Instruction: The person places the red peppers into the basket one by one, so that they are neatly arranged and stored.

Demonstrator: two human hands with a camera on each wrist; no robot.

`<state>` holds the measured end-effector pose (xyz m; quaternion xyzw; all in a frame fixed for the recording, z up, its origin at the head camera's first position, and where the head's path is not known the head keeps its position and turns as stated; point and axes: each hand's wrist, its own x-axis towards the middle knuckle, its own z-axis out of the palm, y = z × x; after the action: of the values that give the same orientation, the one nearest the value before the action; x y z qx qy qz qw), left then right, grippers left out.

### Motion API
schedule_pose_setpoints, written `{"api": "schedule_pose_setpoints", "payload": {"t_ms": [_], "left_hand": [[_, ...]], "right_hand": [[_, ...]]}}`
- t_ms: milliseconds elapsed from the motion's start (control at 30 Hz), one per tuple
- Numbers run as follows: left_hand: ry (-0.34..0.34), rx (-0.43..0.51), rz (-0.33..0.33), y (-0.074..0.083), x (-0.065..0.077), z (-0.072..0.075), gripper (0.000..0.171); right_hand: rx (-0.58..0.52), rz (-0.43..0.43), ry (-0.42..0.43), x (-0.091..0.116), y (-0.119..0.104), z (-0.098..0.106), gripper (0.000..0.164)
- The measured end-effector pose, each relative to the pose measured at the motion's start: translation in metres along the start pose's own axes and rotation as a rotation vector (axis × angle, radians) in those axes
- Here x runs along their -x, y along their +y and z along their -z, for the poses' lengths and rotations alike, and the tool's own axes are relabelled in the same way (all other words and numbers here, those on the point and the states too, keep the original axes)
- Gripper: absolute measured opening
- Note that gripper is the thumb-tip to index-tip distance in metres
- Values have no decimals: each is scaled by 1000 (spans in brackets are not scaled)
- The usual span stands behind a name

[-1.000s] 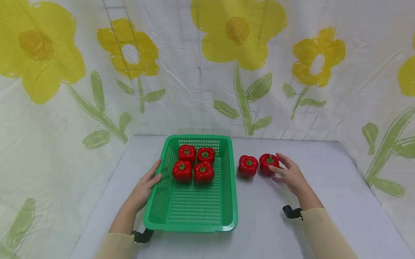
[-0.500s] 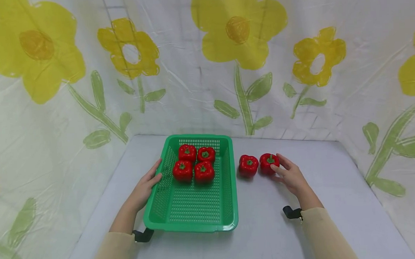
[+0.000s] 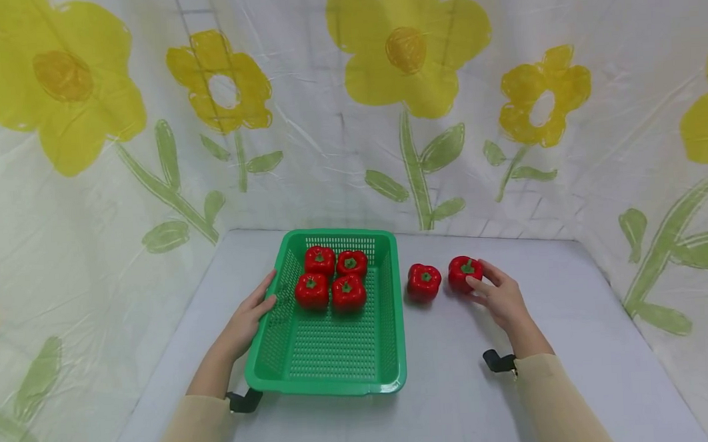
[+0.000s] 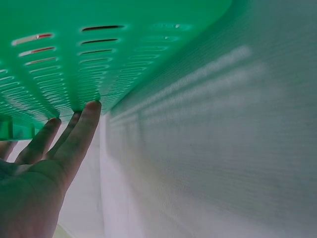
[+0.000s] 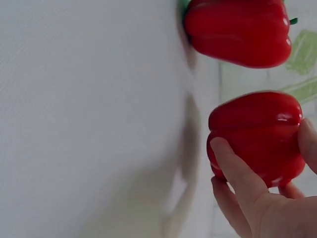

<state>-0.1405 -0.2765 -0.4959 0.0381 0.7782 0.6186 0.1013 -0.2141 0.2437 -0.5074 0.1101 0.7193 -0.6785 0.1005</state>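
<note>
My right hand (image 3: 503,298) grips a red bell pepper (image 3: 463,273) with a green stem, right of the basket. In the right wrist view, fingers and thumb close round this bell pepper (image 5: 257,134), and a gap shows between it and its shadow on the table. A second bell pepper (image 3: 423,284) stands upright just left of it. My left hand (image 3: 242,327) lies along the left side of a green plastic basket (image 3: 326,386). Its straight fingers (image 4: 79,134) touch the slotted outer wall in the left wrist view.
Several red bell peppers (image 3: 311,291) stand grouped in the back half of the basket. The pale table (image 3: 448,403) is bordered at the back and sides by a white curtain (image 3: 309,163) with yellow flowers.
The right hand's fingers have come in round the right-hand bell pepper. That pepper has shifted up and right, away from its neighbour. Left hand and basket stay in place.
</note>
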Motion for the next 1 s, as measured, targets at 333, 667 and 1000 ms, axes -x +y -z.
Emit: {"api": "schedule_pose_setpoints", "payload": {"t_ms": [333,667,1000], "left_hand": [[-6,4,-2,0,0,-1,58],[-1,-8,5,-1,-1,1,58],[4,8,13,-1,-1,0,57]], "right_hand": [[-17,20,49,10,-16,-4,78],[-49,56,65,25,-31,-14,78],[-53,118,64,43,-44,-24,79]]}}
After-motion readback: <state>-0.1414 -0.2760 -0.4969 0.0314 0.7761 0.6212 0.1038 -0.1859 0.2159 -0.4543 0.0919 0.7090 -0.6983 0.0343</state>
